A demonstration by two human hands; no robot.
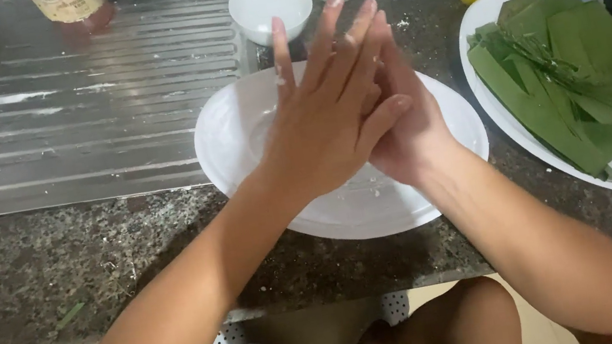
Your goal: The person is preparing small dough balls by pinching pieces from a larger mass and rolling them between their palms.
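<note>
- Left hand (327, 123) and right hand (405, 127) press palm to palm, fingers straight, holding nothing.
- Both hover over the white plate (235, 138) on the tabletop (35, 272).
- Leaves (577, 72) lie on a dish to the right.

The left hand (326, 116) and the right hand (405, 127) are pressed together palm to palm above a large white plate (235, 138). The left hand lies on top, fingers straight and spread, pointing toward one o'clock, with pale specks stuck to its fingertips. The right hand sits beneath it, mostly covered, its fingers running the same way. Neither hand holds anything. The plate is wide, round and shallow, glossy white, with a faint wet smear and a few white crumbs on it. It rests flat on the dark speckled worktop (51, 269), its edge at nine o'clock just beside the ribbed steel draining board (99, 106).
</note>
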